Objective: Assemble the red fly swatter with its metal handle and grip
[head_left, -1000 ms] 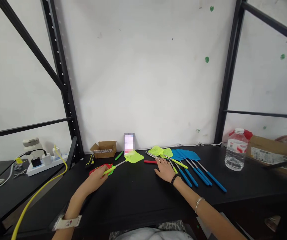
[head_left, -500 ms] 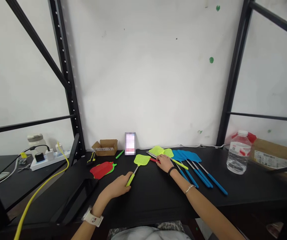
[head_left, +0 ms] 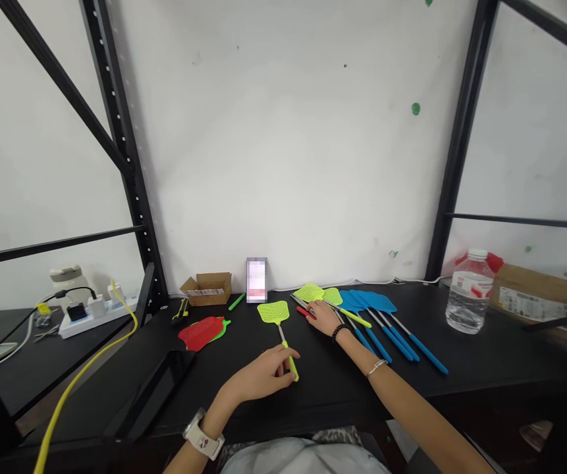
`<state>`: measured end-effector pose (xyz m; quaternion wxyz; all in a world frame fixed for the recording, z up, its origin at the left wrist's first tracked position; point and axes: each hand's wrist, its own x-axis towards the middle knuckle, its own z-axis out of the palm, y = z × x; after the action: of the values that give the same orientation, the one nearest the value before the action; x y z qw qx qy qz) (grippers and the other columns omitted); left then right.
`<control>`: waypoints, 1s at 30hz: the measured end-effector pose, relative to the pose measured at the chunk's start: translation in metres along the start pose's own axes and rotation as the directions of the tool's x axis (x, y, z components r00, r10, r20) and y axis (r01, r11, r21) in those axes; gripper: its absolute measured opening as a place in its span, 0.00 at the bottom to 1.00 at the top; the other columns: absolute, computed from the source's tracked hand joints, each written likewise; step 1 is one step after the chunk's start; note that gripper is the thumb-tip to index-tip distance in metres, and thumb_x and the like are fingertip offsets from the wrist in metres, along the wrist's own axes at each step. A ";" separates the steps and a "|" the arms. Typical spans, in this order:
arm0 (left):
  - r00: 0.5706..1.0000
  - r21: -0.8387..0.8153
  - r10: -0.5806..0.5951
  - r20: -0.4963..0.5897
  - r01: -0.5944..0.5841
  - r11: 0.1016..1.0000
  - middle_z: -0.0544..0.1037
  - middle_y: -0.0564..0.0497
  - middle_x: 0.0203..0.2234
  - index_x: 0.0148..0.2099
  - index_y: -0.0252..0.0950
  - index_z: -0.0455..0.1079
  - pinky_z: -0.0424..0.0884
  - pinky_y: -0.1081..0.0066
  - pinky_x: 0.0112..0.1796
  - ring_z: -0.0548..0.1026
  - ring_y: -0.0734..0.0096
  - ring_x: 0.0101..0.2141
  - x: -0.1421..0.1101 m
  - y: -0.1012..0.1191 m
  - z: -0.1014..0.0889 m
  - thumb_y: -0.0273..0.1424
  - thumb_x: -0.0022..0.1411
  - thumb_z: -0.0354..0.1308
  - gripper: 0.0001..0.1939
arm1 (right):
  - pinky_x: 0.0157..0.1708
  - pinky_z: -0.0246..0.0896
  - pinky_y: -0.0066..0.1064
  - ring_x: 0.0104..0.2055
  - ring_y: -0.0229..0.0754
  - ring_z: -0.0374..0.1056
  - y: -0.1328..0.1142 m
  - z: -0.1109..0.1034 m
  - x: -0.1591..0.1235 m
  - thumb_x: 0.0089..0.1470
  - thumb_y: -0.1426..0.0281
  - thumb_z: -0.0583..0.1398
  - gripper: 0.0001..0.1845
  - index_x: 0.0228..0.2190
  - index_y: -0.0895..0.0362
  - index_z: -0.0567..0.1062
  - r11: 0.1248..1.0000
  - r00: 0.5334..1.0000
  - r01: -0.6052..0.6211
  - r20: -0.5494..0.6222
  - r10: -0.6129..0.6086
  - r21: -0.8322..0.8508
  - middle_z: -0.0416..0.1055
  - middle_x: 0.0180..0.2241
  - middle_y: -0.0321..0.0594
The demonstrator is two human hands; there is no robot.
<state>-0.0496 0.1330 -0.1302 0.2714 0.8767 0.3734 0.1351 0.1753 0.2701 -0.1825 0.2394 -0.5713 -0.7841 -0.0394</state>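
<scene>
A yellow-green fly swatter (head_left: 273, 312) lies in front of me, its head pointing away and its handle toward me. My left hand (head_left: 266, 374) has its fingers and thumb about that handle. My right hand (head_left: 323, 317) is closed over a red handle (head_left: 305, 312), whose other end is hidden under the palm. Thin metal rods show beside those fingers. Around this hand lie more yellow-green swatters (head_left: 309, 292), one with its handle (head_left: 356, 318) slanting right. Several blue fly swatters (head_left: 380, 302) fan out to the right, handles toward me.
Red swatter heads (head_left: 203, 333) lie on the left over a green one. Behind are an open cardboard box (head_left: 208, 289), a green stick (head_left: 236, 301) and a propped phone (head_left: 256, 280). A black tablet-like slab (head_left: 157, 392) is front left. A water bottle (head_left: 469, 293) stands right.
My left hand has moved right, swinging the yellow-green swatter's handle from lower left to lower right. Its head has shifted slightly left. My right hand stays on the red handle.
</scene>
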 end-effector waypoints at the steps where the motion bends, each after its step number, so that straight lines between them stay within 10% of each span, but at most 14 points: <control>1: 1.000 0.012 0.004 0.012 -0.005 1.000 0.67 0.49 0.39 0.51 0.38 0.63 0.65 0.71 0.39 0.67 0.73 0.35 -0.002 0.002 -0.003 0.35 0.58 0.48 0.18 | 0.43 0.52 0.29 0.44 0.44 0.61 0.000 0.000 0.000 0.52 0.73 0.58 0.08 0.37 0.58 0.70 1.000 1.000 0.001 0.000 -0.001 0.003 0.67 0.39 0.43; 10: 0.999 0.124 0.038 -0.020 -0.036 0.992 0.68 0.50 0.40 0.49 0.41 0.65 0.64 0.70 0.44 0.67 0.70 0.40 -0.016 0.006 -0.024 0.36 0.60 0.46 0.15 | 0.43 0.52 0.28 0.44 0.43 0.61 0.001 0.001 -0.001 0.52 0.73 0.58 0.08 0.37 0.58 0.70 1.000 1.000 0.007 0.003 -0.007 0.026 0.66 0.39 0.42; 14: 0.981 0.304 -0.098 -0.167 0.146 0.941 0.69 0.46 0.44 0.49 0.36 0.66 0.61 0.63 0.51 0.66 0.63 0.46 -0.020 -0.015 -0.034 0.35 0.61 0.45 0.17 | 0.41 0.53 0.29 0.44 0.44 0.61 0.001 0.001 -0.002 0.52 0.72 0.57 0.10 0.39 0.58 0.69 1.000 1.000 -0.011 -0.005 0.011 0.017 0.66 0.40 0.43; 18: 0.815 0.474 -0.372 -0.444 0.566 0.675 0.57 0.33 0.56 0.53 0.28 0.63 0.60 0.52 0.51 0.55 0.48 0.57 -0.022 -0.061 -0.039 0.32 0.61 0.45 0.21 | 0.42 0.52 0.30 0.45 0.46 0.61 0.002 0.003 -0.003 0.53 0.71 0.57 0.09 0.38 0.59 0.70 1.000 1.000 -0.026 -0.016 0.026 0.000 0.67 0.40 0.45; 22: 0.688 0.459 -0.491 -0.534 0.724 0.515 0.52 0.30 0.59 0.58 0.26 0.56 0.56 0.50 0.53 0.51 0.49 0.59 -0.027 -0.102 -0.040 0.32 0.62 0.43 0.24 | 0.42 0.52 0.30 0.45 0.46 0.61 0.004 0.005 -0.002 0.52 0.71 0.58 0.10 0.38 0.59 0.70 1.000 1.000 -0.021 -0.018 0.021 -0.001 0.67 0.40 0.44; 30: 0.820 0.444 -0.382 -0.426 0.558 0.701 0.64 0.38 0.53 0.55 0.30 0.61 0.60 0.57 0.52 0.62 0.56 0.54 -0.027 -0.111 -0.045 0.25 0.59 0.42 0.21 | 0.42 0.52 0.29 0.46 0.44 0.61 0.005 0.007 -0.002 0.52 0.71 0.57 0.09 0.37 0.58 0.70 1.000 1.000 -0.018 -0.016 0.018 0.025 0.67 0.40 0.43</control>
<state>-0.1526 0.1935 -0.1581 -0.0274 0.7584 0.6464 0.0791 0.1780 0.2728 -0.1907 0.2530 -0.5750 -0.7774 -0.0322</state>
